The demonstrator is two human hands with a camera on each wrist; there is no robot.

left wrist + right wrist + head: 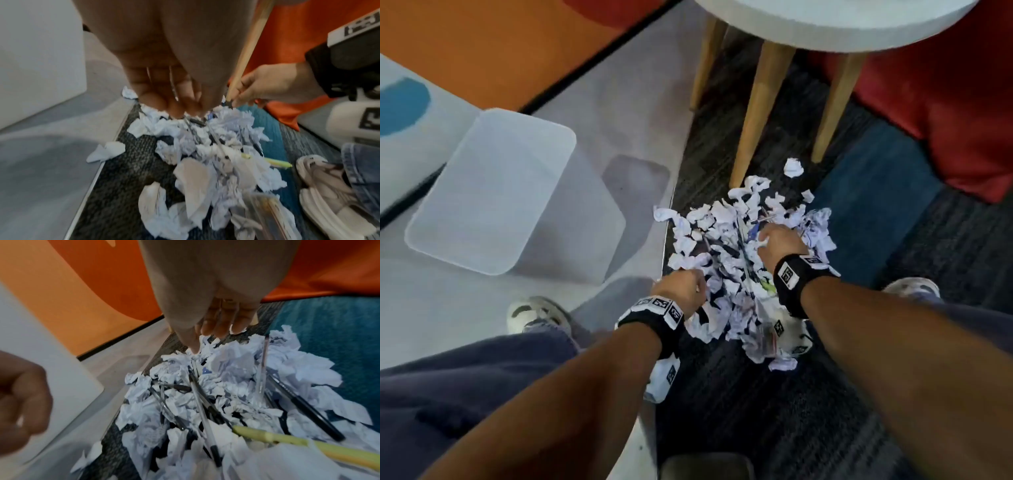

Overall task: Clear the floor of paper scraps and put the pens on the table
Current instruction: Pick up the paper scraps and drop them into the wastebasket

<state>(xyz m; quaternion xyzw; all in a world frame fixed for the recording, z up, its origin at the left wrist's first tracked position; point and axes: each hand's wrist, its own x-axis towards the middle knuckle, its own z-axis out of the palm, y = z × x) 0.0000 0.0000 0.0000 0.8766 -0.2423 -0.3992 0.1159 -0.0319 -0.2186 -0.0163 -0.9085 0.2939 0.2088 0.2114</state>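
A heap of crumpled white paper scraps (726,274) lies on the dark carpet in front of the table's legs. Several pens are mixed into it: clear-barrelled pens (201,405), a black pen (308,408) and a yellow highlighter (287,441). My right hand (763,240) reaches into the far side of the heap. Its fingers (218,327) are straight, its thumb tip touches paper, and it holds nothing. My left hand (697,281) sits at the heap's near left edge with its fingers (174,104) curled down; I see nothing held in it. The white round table (825,27) is above.
A white plastic bin (489,192) stands on the grey floor to the left. Wooden table legs (760,113) rise just behind the heap. A red beanbag (945,102) is at the right. My shoes (537,315) flank the heap, and a clear plastic packet (267,211) lies at its near end.
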